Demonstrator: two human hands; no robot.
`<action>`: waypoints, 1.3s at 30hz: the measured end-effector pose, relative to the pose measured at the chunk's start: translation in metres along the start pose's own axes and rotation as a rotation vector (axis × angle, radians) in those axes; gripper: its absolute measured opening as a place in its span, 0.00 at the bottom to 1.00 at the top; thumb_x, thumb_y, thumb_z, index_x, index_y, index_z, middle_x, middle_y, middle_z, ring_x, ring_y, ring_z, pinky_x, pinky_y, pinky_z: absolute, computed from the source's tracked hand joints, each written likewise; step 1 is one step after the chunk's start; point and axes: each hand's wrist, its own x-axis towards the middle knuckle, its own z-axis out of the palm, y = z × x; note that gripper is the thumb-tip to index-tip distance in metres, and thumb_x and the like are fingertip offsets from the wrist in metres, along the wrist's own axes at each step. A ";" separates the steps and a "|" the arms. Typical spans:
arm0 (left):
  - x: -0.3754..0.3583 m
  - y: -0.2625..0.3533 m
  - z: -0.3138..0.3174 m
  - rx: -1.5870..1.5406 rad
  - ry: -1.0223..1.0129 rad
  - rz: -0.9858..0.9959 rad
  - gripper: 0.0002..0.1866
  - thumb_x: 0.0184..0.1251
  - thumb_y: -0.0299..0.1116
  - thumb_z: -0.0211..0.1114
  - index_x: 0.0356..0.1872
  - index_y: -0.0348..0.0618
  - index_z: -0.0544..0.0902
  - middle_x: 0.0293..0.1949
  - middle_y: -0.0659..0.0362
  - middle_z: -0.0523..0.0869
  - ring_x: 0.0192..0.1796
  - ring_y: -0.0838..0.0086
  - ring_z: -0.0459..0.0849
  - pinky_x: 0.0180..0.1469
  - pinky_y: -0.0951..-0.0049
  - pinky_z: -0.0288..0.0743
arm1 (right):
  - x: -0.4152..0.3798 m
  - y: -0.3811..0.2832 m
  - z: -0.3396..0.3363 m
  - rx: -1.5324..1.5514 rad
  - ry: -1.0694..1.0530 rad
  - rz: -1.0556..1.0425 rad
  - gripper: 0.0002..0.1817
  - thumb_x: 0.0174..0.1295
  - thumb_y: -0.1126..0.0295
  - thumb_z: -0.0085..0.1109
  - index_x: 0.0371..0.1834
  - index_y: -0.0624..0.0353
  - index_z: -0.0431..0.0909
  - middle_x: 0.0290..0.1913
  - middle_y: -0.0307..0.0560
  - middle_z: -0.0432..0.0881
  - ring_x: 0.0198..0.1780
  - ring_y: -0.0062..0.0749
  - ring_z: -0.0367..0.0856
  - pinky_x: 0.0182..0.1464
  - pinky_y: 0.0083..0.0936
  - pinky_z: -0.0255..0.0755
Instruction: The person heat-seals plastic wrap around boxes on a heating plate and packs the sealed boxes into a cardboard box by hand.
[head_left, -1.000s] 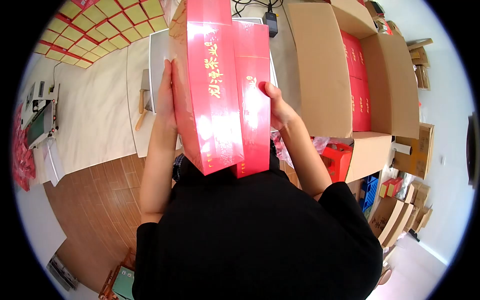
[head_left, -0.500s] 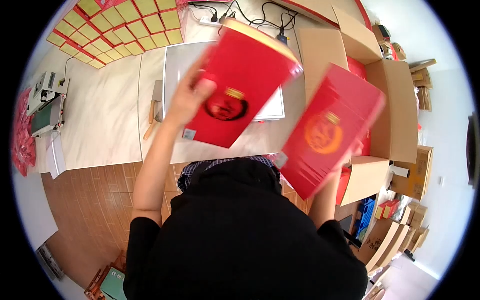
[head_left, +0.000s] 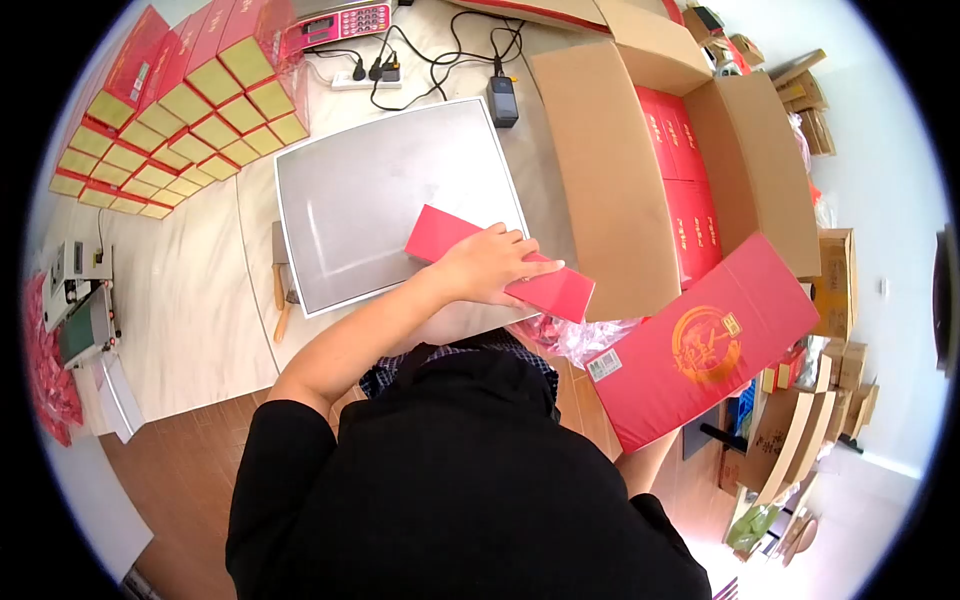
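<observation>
My left hand (head_left: 490, 265) is closed over a red box (head_left: 445, 232), gripping it across its narrow side. That box is at the front right corner of a grey metal platform (head_left: 390, 190) with a white rim. A second red box (head_left: 705, 345), with a round gold emblem and a white barcode label, is tilted up at the right. My right forearm (head_left: 645, 465) runs up behind it, and the box hides my right hand, which holds it. Behind this box stands an open carton (head_left: 610, 180) with rows of red boxes (head_left: 690, 225) inside.
Red boxes with gold ends (head_left: 190, 130) are stacked at the back left. Near the platform's left edge lie wooden-handled tools (head_left: 280, 290). Black cables (head_left: 440, 65) and a power strip (head_left: 365, 78) are at the back. Clear plastic wrap (head_left: 590, 335) hangs at the table's front edge.
My left hand has brought its box down towards the platform's front right and turned it narrow side up. The box in my right hand has moved right and tilted over. The view has shifted.
</observation>
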 end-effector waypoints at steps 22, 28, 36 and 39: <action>-0.262 -0.004 -0.105 -1.371 1.790 -0.424 0.31 0.71 0.62 0.44 0.60 0.48 0.70 0.53 0.60 0.79 0.53 0.71 0.79 0.53 0.68 0.77 | 0.037 0.103 0.216 -0.921 -1.030 -0.035 0.62 0.38 0.46 0.74 0.74 0.61 0.48 0.65 0.54 0.63 0.66 0.43 0.64 0.67 0.38 0.59; -0.302 0.047 -0.081 -1.165 2.094 -0.485 0.33 0.70 0.64 0.44 0.60 0.47 0.70 0.53 0.60 0.78 0.53 0.72 0.79 0.53 0.69 0.76 | 0.036 0.217 0.258 -1.451 -1.687 -0.642 0.60 0.25 0.54 0.77 0.71 0.51 0.59 0.62 0.64 0.61 0.63 0.59 0.61 0.64 0.49 0.55; -0.310 0.118 -0.066 -0.914 2.373 -0.914 0.35 0.68 0.63 0.48 0.63 0.44 0.69 0.57 0.57 0.78 0.56 0.65 0.78 0.58 0.64 0.74 | 0.024 0.284 0.270 -1.473 -2.057 -0.725 0.55 0.26 0.54 0.74 0.69 0.44 0.65 0.63 0.64 0.60 0.62 0.61 0.61 0.64 0.55 0.53; -0.332 0.144 -0.026 -1.168 2.263 -0.771 0.35 0.70 0.62 0.47 0.65 0.44 0.65 0.59 0.56 0.75 0.59 0.67 0.76 0.59 0.63 0.74 | 0.031 0.296 0.277 -1.449 -2.080 -0.794 0.53 0.28 0.52 0.73 0.69 0.41 0.66 0.63 0.65 0.60 0.62 0.62 0.61 0.64 0.55 0.53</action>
